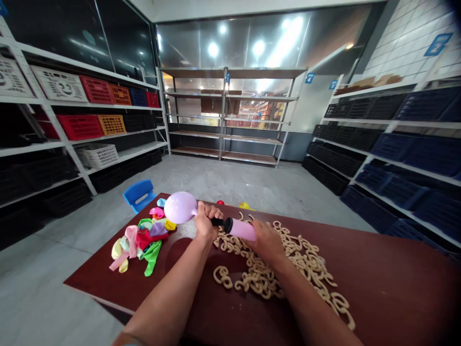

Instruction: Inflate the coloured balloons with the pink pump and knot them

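Observation:
A partly inflated light purple balloon (180, 207) points left, its neck running into the fingers of my left hand (207, 222). That hand is closed around the neck and the black end of a pink balloon pump (242, 229). My right hand (267, 241) wraps the other end of the pump's barrel, above the table. Whether the balloon's mouth sits on the nozzle is hidden by my left fingers. To the left lies a pile of limp balloons in mixed colours (142, 240). Beneath and around my right hand are many curled beige pieces (259, 276), which look like puffed snacks.
The dark red-brown table (389, 278) extends to the right. A blue chair (139, 194) stands at its far left corner. Red and yellow round objects (244, 205) show past the far edge. Shelves with plastic crates (79, 126) line both sides; a metal rack (223, 137) stands behind.

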The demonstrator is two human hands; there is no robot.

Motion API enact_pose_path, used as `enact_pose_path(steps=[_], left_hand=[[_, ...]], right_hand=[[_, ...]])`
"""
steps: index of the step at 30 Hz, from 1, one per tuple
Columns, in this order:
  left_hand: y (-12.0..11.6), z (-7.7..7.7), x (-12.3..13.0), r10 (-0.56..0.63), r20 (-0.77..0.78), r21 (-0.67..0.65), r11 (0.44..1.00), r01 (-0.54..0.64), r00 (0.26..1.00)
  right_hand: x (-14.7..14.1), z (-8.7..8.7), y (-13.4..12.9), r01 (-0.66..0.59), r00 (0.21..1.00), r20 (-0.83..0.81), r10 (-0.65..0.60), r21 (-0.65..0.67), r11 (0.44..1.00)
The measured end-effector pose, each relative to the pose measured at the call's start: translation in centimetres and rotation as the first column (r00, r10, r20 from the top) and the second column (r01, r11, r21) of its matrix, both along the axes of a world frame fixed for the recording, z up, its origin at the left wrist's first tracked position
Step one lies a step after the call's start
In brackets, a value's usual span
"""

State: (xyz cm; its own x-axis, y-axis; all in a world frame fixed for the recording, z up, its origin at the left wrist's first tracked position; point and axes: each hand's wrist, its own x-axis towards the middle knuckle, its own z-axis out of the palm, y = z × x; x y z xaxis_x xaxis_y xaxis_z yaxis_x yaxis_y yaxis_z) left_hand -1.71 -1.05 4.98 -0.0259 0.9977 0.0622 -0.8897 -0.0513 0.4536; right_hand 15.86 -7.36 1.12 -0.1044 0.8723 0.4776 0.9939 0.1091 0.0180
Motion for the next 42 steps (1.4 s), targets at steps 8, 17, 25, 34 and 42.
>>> enact_pose_path(steps=[8,17,25,34,42], left_hand=[[1.8,1.1,-3.3,0.106,-0.008,0.014,0.994,-0.106,0.994],[2.9,0.5,-5.0,0.142,0.044,0.02,0.99,-0.143,0.989],[1.0,-0.4,-0.5,0.018,0.002,-0.03,0.999,-0.018,1.0],[2.0,0.8,-2.8,0.093,0.001,-0.017,0.995,-0.093,0.996],[3.5,0.8,-5.9,0.163,0.028,-0.021,0.986,-0.163,0.986]], right_hand=[[1.6,0.0,0.5,0.007,1.0,-0.028,-0.009,-0.081,0.997],[3.4,-0.3,0.8,0.096,0.994,0.057,-0.093,-0.066,0.993],[0.3,-0.6,0.4,0.006,0.999,0.039,-0.003,-0.055,0.998],[1.6,-0.3,0.8,-0.018,1.0,-0.006,0.018,-0.046,0.999],[3.5,-0.5,1.1,0.122,0.991,0.066,-0.118,-0.058,0.991]])
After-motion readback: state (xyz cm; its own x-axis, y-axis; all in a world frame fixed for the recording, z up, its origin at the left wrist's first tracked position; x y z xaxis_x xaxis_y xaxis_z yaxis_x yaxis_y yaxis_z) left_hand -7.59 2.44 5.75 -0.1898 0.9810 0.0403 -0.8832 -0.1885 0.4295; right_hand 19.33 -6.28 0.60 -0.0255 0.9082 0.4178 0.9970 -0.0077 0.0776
